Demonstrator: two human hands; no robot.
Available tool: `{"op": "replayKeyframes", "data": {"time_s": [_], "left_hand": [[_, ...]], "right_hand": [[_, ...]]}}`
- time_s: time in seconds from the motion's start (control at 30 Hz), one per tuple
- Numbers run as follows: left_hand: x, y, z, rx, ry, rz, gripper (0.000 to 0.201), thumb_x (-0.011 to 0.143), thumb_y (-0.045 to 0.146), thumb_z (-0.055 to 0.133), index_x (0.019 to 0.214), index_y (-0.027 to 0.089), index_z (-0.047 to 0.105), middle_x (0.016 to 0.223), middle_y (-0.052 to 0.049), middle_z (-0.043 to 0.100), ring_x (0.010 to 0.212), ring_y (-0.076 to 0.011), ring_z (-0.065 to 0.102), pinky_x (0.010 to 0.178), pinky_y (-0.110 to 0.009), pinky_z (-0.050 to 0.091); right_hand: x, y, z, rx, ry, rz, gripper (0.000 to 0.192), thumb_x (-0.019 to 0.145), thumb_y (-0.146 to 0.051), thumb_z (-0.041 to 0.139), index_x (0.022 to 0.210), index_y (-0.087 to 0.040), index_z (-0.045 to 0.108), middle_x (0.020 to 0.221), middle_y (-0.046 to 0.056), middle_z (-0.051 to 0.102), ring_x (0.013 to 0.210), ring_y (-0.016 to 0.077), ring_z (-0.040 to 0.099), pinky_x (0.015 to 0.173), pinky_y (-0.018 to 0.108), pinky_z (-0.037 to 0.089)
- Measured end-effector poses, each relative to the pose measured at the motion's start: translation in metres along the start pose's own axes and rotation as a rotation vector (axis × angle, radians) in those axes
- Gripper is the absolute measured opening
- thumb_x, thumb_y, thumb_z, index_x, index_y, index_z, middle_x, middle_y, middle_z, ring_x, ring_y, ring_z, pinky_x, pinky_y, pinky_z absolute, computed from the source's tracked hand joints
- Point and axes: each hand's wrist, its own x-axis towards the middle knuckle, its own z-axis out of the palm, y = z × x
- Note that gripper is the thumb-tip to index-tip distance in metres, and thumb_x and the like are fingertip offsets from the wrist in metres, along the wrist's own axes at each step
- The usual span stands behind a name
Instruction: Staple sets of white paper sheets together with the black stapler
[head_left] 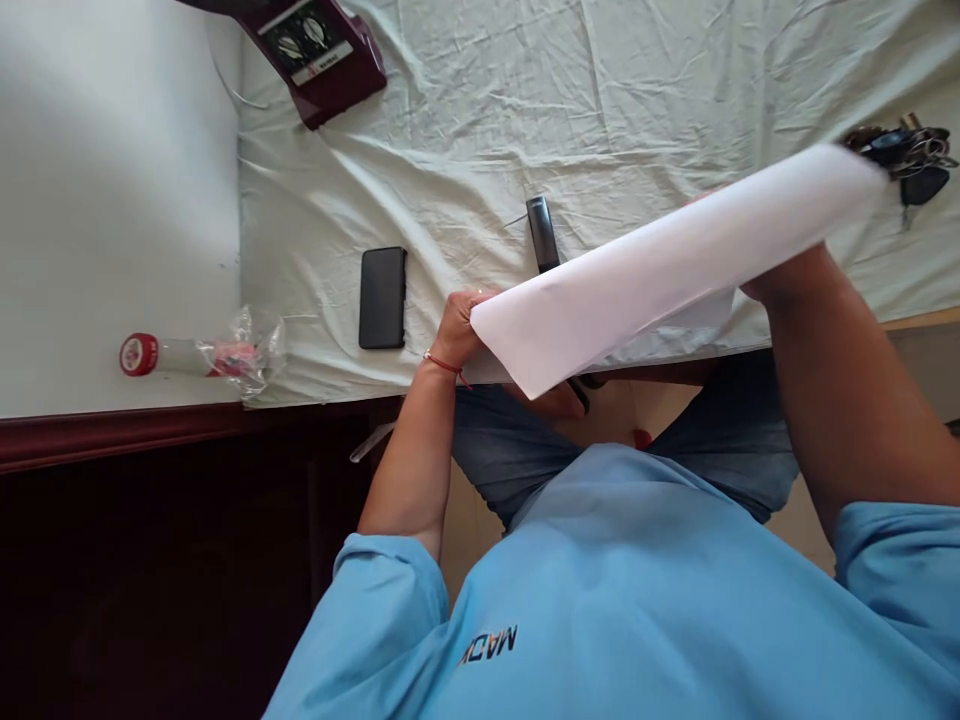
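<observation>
while both arms reach forward in the head view, the white paper (660,262) is held up in the air above the near edge of the bench (919,318), slanting so that its right end sits farther from the body. the left hand (457,325), with a red bracelet (444,363) at the wrist, is closed on the paper's left end, pinching it near the corner. the right hand (784,275) is partly hidden behind the sheet; it appears to grip the underside toward the right, with a bit of finger showing past the upper edge, though the exact hold is hard to tell. a second layer hangs below, so the paper looks folded or stacked, and its right end is blurred.

it should be light and limp, easy to crease, with layers that may slide over one another; the opposite ends or corners seem the best places to hold it, pinched gently and kept evenly taut.

beyond the paper, a dark slim object (541,232) lies on the pale cloth (480,150), partly covered from sight. a black phone (382,298) rests left of the left hand, and keys (919,155) lie by the paper's right end.
</observation>
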Motion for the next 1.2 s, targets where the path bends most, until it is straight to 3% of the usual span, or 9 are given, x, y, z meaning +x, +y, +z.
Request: {"op": "replayKeyframes", "data": {"time_s": [0.1,0.3,0.57,0.7,0.8,0.93,1.03,1.1,1.2], "left_hand": [[-0.005,-0.001,0.005,-0.058,0.027,-0.077,0.057,0.077,0.065,0.089,0.055,0.019,0.066,0.059,0.000,0.057,0.059,-0.0125,0.048,0.058,-0.030,0.042],[-0.007,0.002,0.024,-0.175,0.281,-0.189,0.060,0.090,0.079,0.074,0.077,0.021,0.066,0.070,-0.001,0.064,0.077,-0.0181,0.067,0.077,-0.033,0.059],[-0.012,0.000,0.040,-0.200,0.323,-0.196,0.062,0.088,0.079,0.076,0.074,0.021,0.063,0.072,0.000,0.064,0.070,-0.0137,0.059,0.068,-0.029,0.051],[-0.025,0.009,0.045,-0.128,0.221,-0.172,0.066,0.091,0.079,0.073,0.067,0.020,0.058,0.066,0.001,0.058,0.065,-0.0119,0.051,0.064,-0.028,0.046],[-0.027,0.009,0.049,-0.114,0.270,-0.166,0.064,0.092,0.079,0.072,0.072,0.020,0.060,0.068,0.001,0.059,0.068,-0.0126,0.054,0.068,-0.028,0.049],[-0.018,0.000,0.051,-0.219,0.392,-0.155,0.056,0.089,0.076,0.078,0.096,0.021,0.069,0.086,-0.001,0.070,0.081,-0.0149,0.065,0.077,-0.028,0.056],[-0.007,-0.006,0.050,-0.246,0.401,-0.229,0.054,0.085,0.068,0.086,0.105,0.022,0.068,0.072,0.004,0.064,0.062,-0.0129,0.058,0.061,-0.026,0.049],[-0.001,-0.008,0.049,-0.194,0.420,-0.301,0.042,0.088,0.057,0.086,0.101,0.022,0.067,0.061,0.007,0.055,0.050,-0.0107,0.046,0.051,-0.025,0.038],[0.009,-0.007,0.048,-0.073,0.426,-0.356,0.022,0.094,0.037,0.078,0.085,0.020,0.067,0.059,0.005,0.055,0.050,-0.0104,0.042,0.052,-0.026,0.032]], "right_hand": [[-0.007,0.001,0.005,0.107,0.045,-0.016,0.051,0.070,-0.061,0.096,0.088,-0.019,0.074,0.106,0.005,0.080,0.111,0.0241,0.075,0.102,0.043,0.064],[-0.031,0.009,-0.002,0.176,-0.003,0.108,0.048,0.067,-0.049,0.102,0.100,-0.019,0.084,0.117,0.008,0.083,0.101,0.0189,0.076,0.098,0.034,0.067],[-0.048,0.025,-0.016,0.171,-0.042,0.257,0.053,0.062,-0.056,0.102,0.095,-0.019,0.083,0.100,0.008,0.082,0.083,0.0177,0.073,0.072,0.029,0.066],[-0.046,0.029,-0.020,0.132,0.018,0.214,0.050,0.070,-0.060,0.097,0.096,-0.021,0.081,0.088,0.004,0.077,0.070,0.0123,0.063,0.056,0.022,0.052],[-0.046,0.029,-0.022,0.116,0.023,0.156,0.049,0.073,-0.062,0.094,0.094,-0.021,0.081,0.088,0.004,0.076,0.069,0.0110,0.060,0.058,0.023,0.050],[-0.049,0.030,-0.026,0.091,0.016,0.159,0.046,0.072,-0.061,0.094,0.092,-0.021,0.080,0.087,0.004,0.075,0.069,0.0123,0.060,0.059,0.025,0.052],[-0.050,0.036,-0.032,0.038,-0.013,0.227,0.039,0.076,-0.055,0.092,0.093,-0.021,0.080,0.084,0.004,0.075,0.064,0.0122,0.060,0.053,0.023,0.049],[-0.050,0.040,-0.038,0.015,-0.032,0.270,0.034,0.081,-0.050,0.089,0.095,-0.020,0.081,0.084,0.005,0.076,0.063,0.0132,0.062,0.051,0.023,0.050],[-0.050,0.041,-0.045,-0.030,-0.016,0.340,0.028,0.086,-0.046,0.084,0.098,-0.021,0.081,0.084,0.006,0.077,0.061,0.0140,0.064,0.047,0.022,0.050]]}}
